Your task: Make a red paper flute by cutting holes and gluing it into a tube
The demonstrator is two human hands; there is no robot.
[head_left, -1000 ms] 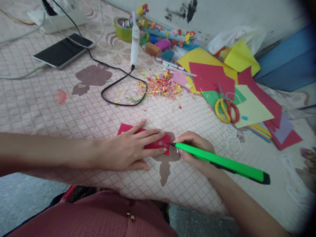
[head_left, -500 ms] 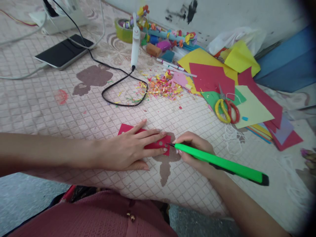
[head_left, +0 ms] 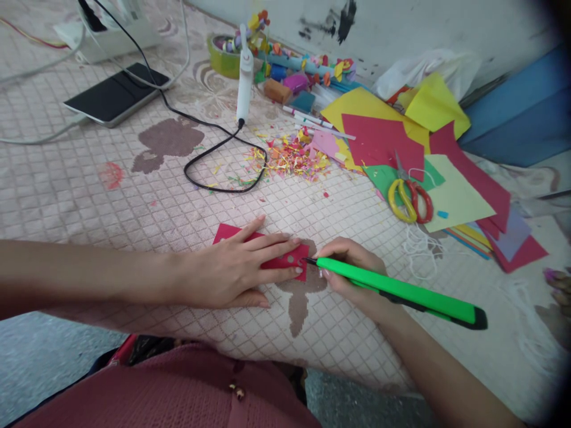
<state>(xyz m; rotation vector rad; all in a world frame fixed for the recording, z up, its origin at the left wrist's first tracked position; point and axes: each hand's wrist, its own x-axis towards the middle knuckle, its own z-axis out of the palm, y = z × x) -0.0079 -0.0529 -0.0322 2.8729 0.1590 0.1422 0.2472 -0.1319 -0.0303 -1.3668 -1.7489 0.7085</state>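
Observation:
My left hand (head_left: 238, 263) lies flat with its fingers spread on a strip of red paper (head_left: 285, 259), pressing it to the cloth. Pale round spots show on the strip near my fingertips, and part of it is hidden under the palm. In my right hand (head_left: 352, 267) is a long green utility knife (head_left: 401, 291) with a black end, gripped close to its dark tip. That tip touches or hovers just over the strip's right end; I cannot tell which.
Scissors (head_left: 408, 199) with yellow and red handles lie among coloured papers (head_left: 383, 142) at the right. Paper scraps (head_left: 298, 157), a glue gun (head_left: 244, 89) with its black cord and a tablet (head_left: 118, 92) are farther back. Another person's fingers (head_left: 559, 288) seem to show at the right edge.
The rear end of the green utility knife has tipped slightly away from me, while its tip stays at nearly the same spot. My left hand and the red strip have not moved.

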